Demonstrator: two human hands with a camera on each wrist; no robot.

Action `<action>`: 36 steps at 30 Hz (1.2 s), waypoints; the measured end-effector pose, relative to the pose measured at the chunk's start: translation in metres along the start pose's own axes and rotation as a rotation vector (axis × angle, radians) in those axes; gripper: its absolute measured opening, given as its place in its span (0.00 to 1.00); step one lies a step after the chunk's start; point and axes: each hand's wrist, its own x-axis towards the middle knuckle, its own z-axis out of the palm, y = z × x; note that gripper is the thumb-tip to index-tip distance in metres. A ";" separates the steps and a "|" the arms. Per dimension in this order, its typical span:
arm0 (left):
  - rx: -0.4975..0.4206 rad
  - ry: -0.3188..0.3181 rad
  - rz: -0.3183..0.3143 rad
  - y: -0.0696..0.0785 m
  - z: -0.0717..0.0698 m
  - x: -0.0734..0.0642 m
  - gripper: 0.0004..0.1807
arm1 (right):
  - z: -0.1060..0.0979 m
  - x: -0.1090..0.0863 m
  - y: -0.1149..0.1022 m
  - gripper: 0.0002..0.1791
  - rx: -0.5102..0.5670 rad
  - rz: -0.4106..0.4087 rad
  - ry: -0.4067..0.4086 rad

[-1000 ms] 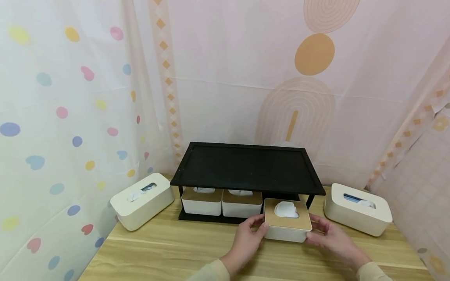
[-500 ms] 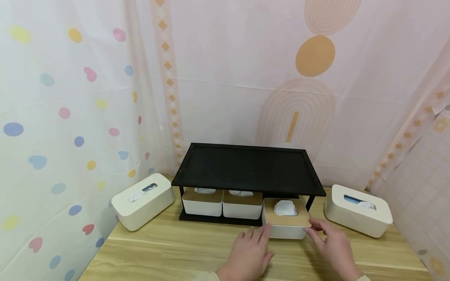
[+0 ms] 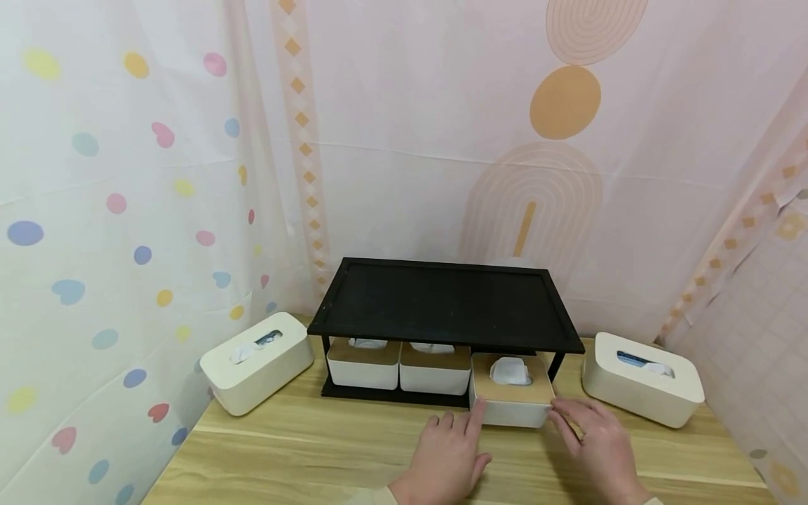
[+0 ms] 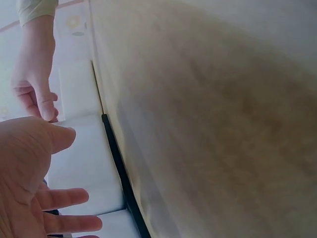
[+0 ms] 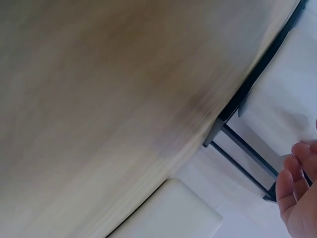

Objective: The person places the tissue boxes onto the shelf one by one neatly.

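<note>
A white tissue box (image 3: pixel 513 412) with a wood-look lid and a tuft of tissue sits at the right end of the black shelf's lower level, its front jutting out. My left hand (image 3: pixel 445 452) has its fingers extended, the index fingertip touching the box's front left corner. At the front right corner my right hand (image 3: pixel 600 438) holds the box lightly between bent fingers and thumb. Two matching tissue boxes stand side by side to its left, a left one (image 3: pixel 362 374) and a middle one (image 3: pixel 435 379), under the shelf's top (image 3: pixel 442 301).
A cream oblong tissue box (image 3: pixel 259 375) stands left of the shelf, and another oblong tissue box (image 3: pixel 640 389) stands to its right. All rest on a wood-grain table (image 3: pixel 303 449). Patterned curtains (image 3: pixel 410 140) hang behind and at the sides.
The right-hand box has slid slightly back and left under the shelf top. My left hand has gone from gripping its left side to touching its front with extended fingers.
</note>
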 end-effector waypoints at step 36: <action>-0.575 -0.201 -0.303 -0.018 0.010 0.044 0.46 | -0.005 0.023 0.012 0.50 0.522 0.664 -0.855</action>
